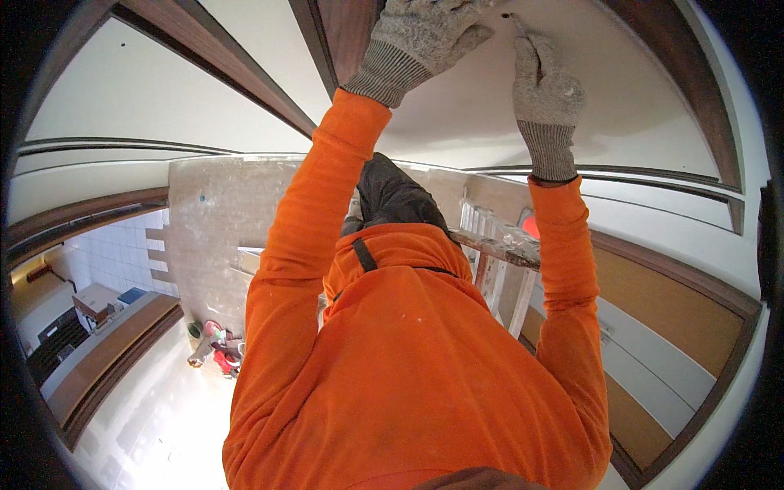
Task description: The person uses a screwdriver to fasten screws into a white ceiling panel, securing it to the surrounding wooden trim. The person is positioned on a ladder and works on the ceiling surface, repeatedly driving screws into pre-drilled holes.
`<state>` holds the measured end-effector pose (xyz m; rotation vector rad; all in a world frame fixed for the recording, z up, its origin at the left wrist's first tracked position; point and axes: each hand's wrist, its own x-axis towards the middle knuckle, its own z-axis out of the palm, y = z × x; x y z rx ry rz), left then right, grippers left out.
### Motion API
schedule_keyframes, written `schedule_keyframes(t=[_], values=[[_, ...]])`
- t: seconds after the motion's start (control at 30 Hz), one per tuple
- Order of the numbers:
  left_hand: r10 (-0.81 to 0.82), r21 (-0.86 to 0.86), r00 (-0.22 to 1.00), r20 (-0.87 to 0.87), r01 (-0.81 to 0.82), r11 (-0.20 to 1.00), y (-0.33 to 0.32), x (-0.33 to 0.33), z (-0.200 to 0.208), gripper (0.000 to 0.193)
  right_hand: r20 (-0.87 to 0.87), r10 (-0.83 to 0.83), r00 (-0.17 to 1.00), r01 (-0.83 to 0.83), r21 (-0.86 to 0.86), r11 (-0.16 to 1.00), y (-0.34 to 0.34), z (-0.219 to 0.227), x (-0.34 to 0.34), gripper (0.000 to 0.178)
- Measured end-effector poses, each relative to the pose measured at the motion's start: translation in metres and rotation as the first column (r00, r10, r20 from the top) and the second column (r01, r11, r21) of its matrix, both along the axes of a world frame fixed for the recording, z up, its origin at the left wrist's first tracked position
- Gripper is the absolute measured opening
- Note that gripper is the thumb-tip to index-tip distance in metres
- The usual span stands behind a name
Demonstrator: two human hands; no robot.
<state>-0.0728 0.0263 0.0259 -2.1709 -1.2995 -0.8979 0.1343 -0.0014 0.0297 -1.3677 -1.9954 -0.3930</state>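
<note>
Both of my hands wear grey knit gloves with striped cuffs and are raised to a pale wall panel [621,106]. My left hand [429,34] lies against the panel near the dark wood trim [347,33], thumb apart from the fingers; the top edge of the picture cuts off part of it. Between the thumb and fingers of my right hand [547,82], I pinch a thin pale rod [518,25]. Its far end meets a small dark spot [505,15] on the panel; whether that spot is a hole or the rod's tip I cannot tell.
Under my right arm stands a paint-spattered stepladder [494,278]. Several coloured items [220,347] lie on the floor at lower left. Beyond a wood-framed opening at left are a counter [114,351] and boxes [96,300]. Brown-and-white panelling [653,327] is at right.
</note>
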Motion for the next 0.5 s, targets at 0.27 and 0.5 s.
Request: schedule_keyframes(t=[0.27,0.5], values=[[0.0,0.001,1.0,-0.016,0.0,1.0,-0.003,0.004,-0.002,0.078,0.105,0.079,0.991,-0.09,0.095,0.991,0.008,0.0,0.022,0.029],[0.006,-0.002,1.0,-0.016,-0.006,1.0,-0.003,0.006,-0.005,0.078,0.169,0.079,0.983,-0.087,0.043,0.995,0.003,0.009,0.023,0.026]])
